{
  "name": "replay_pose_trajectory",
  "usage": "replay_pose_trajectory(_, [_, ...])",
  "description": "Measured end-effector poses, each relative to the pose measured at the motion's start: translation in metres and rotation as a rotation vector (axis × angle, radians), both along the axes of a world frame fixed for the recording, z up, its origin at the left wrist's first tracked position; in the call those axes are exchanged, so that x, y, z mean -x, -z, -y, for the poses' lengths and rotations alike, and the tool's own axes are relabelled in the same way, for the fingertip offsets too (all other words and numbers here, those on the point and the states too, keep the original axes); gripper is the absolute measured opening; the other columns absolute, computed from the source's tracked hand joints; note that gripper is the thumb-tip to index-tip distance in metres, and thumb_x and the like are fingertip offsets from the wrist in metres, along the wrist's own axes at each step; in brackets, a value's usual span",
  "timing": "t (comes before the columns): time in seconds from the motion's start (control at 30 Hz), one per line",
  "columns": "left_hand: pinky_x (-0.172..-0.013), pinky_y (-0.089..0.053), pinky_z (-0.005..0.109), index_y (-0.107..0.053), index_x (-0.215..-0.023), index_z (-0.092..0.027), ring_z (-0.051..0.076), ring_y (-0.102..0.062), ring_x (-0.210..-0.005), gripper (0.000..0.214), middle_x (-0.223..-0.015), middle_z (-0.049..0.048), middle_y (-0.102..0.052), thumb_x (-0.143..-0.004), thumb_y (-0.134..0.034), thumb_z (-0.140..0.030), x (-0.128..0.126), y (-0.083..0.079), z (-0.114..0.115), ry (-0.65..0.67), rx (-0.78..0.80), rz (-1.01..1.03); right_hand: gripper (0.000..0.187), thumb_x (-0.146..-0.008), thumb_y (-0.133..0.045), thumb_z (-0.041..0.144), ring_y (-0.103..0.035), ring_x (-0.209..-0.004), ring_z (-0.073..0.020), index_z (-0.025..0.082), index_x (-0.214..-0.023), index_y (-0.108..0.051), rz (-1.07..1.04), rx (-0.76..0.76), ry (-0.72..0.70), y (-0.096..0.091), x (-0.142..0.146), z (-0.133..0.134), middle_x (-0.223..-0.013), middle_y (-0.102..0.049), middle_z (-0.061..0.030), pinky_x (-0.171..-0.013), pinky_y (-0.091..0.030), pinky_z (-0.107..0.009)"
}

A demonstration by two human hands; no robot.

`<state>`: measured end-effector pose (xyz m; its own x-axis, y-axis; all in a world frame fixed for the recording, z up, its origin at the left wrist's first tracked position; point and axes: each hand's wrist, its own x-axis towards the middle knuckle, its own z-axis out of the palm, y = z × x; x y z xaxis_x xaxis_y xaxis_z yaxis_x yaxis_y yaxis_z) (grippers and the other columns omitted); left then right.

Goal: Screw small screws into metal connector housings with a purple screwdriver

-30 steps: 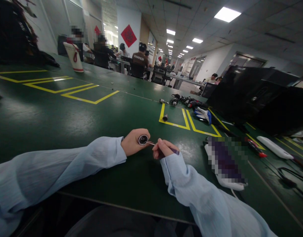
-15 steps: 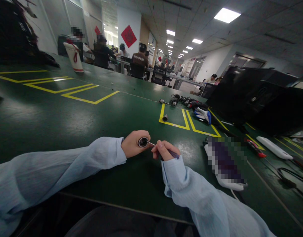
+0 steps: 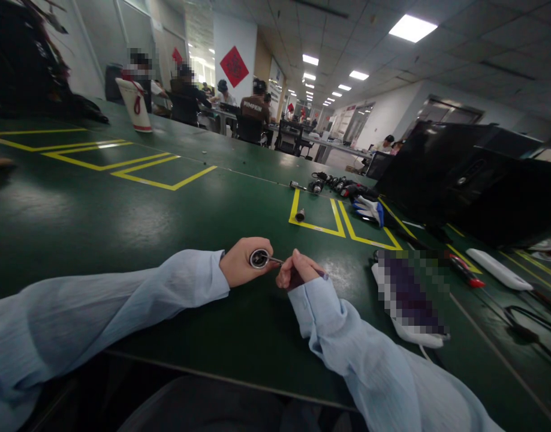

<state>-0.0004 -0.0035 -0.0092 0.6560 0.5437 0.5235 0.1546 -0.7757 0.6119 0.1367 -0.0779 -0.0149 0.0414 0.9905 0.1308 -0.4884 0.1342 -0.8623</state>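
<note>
in the head view: sits at a smooth, dark green desk [image 3: 167,228], wearing pale blue long sleeves [image 3: 167,282]. with the left hand [image 3: 240,263], grips a short, hollow, dark cylinder with a silvery metal rim [image 3: 259,259], wrapping curled fingers round the outside and turning the open end toward the camera, above the desk and near its front edge. with the right hand [image 3: 303,270], pinches a slim tool with a thin metal shaft and a purple handle [image 3: 276,260] between thumb and fingertips, aiming the shaft leftward. crosses the silvery rim with the shaft and reaches over the open end; cannot tell how deep, or against what inside. keeps both hands near each other, yet apart.

beyond the hands, shows a small, dark metal cylinder [image 3: 300,214] within a yellow tape outline [image 3: 317,228], and farther back a bundle of black cables [image 3: 331,180]. to the right of that, has a white and blue fabric glove [image 3: 369,210]. nearer on the right, shows a white-edged, dark purple object [image 3: 410,294], blurred by pixels, then a red and black tool [image 3: 466,270] and a long, rounded white object [image 3: 500,269]. at far left, includes a tapered white cup with red trim [image 3: 135,107].
</note>
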Motion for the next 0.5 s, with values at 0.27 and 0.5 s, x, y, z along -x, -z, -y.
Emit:
replay_pose_trajectory(0.27, [-0.05, -0.035, 0.02, -0.047, -0.06, -0.014, 0.009, -0.045, -0.053, 0.024, -0.058, -0.0007, -0.048, -0.074, -0.056, -0.031, 0.001, 0.003, -0.004, -0.023, -0.075, -0.049, 0.035, -0.076, -0.054, 0.046, -0.048, -0.042, -0.0077, 0.016, -0.058, -0.06, 0.443, -0.115, 0.2, -0.01, 0.002, 0.013, -0.044, -0.053, 0.0022, -0.046, -0.039, -0.022])
replay_pose_trajectory(0.5, [-0.051, -0.036, 0.02, -0.049, -0.064, -0.015, 0.01, -0.046, -0.055, 0.016, -0.061, -0.0007, -0.049, -0.073, -0.053, -0.027, 0.002, 0.004, -0.007, -0.022, -0.14, -0.172, 0.031, -0.081, -0.048, 0.029, -0.053, -0.052, -0.0113, 0.018, -0.055, -0.061, 0.939, -0.534, 0.415, -0.007, -0.003, 0.009, -0.052, -0.057, -0.0014, -0.056, -0.041, -0.027])
